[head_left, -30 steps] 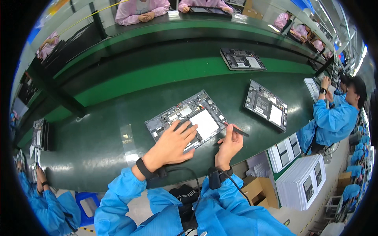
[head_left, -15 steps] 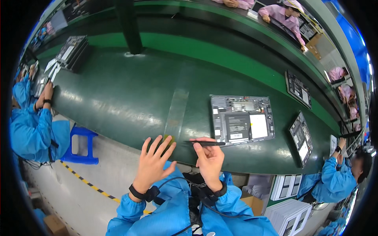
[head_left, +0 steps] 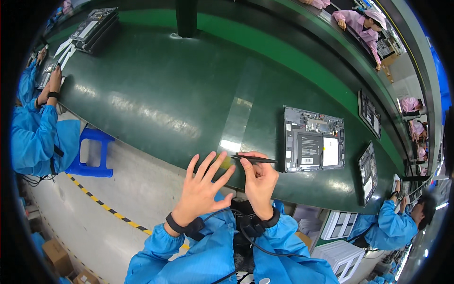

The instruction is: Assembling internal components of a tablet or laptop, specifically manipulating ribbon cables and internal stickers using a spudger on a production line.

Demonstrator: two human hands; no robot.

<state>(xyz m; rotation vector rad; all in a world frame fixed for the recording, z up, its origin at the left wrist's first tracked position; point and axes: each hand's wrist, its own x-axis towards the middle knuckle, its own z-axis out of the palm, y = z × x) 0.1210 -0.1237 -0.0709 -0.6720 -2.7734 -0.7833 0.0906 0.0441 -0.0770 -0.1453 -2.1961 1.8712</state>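
My left hand [head_left: 202,189] is open, its fingers spread over the near edge of the green table [head_left: 156,85]. Black tweezers [head_left: 257,159] are gripped between the thumb and fingers of my right hand [head_left: 261,182], their narrow end pointing left toward my left fingertips. A small yellow patch [head_left: 227,162] shows on the table beside those fingertips. To the right of my right hand lies an opened tablet-like device [head_left: 292,137], its circuit board, dark battery and a white panel exposed. Neither hand touches it.
Two more opened devices [head_left: 368,173] [head_left: 370,113] lie farther right. Stacked devices [head_left: 94,29] stand at the far left. A dark post [head_left: 186,19] rises from the table's back. Co-workers in blue sit at both ends. A blue stool [head_left: 92,151] and white trays [head_left: 340,258] are below.
The view has shifted, so the table and devices appear moved. My left hand stays spread and the tweezers remain in my right hand, the two hands keeping close together.
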